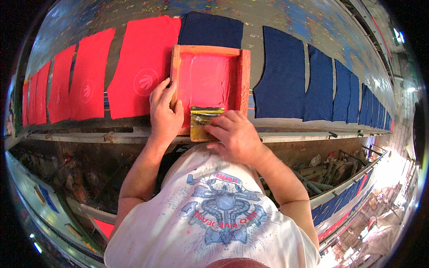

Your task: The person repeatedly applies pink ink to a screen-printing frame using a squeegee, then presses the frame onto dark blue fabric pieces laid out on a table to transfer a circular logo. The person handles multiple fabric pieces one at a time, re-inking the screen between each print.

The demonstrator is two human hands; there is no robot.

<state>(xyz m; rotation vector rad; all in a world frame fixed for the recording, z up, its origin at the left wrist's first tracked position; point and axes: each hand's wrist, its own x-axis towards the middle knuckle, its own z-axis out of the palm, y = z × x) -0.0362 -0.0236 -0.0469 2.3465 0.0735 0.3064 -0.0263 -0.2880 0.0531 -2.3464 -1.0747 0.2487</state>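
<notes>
A wooden screen frame (245, 78), coated inside with pink ink (205, 78), lies on the long table over part of a dark navy fabric piece (210, 29). My left hand (165, 109) grips the frame's left side rail, fingers bent over it. My right hand (230, 134) holds a squeegee (199, 125) with a yellowish, ink-stained blade at the near end of the screen. Red fabric pieces (134, 53), some with faint round pale prints, lie left of the frame. More navy pieces (279, 71) lie to its right.
The long printing table (147, 10) curves across the view, with a metal rail (290, 136) along its near edge. Behind me a parallel table carries navy (328, 205) and red pieces. A cluttered gap with pipes (313, 178) separates the tables. A brick wall (402, 111) stands at right.
</notes>
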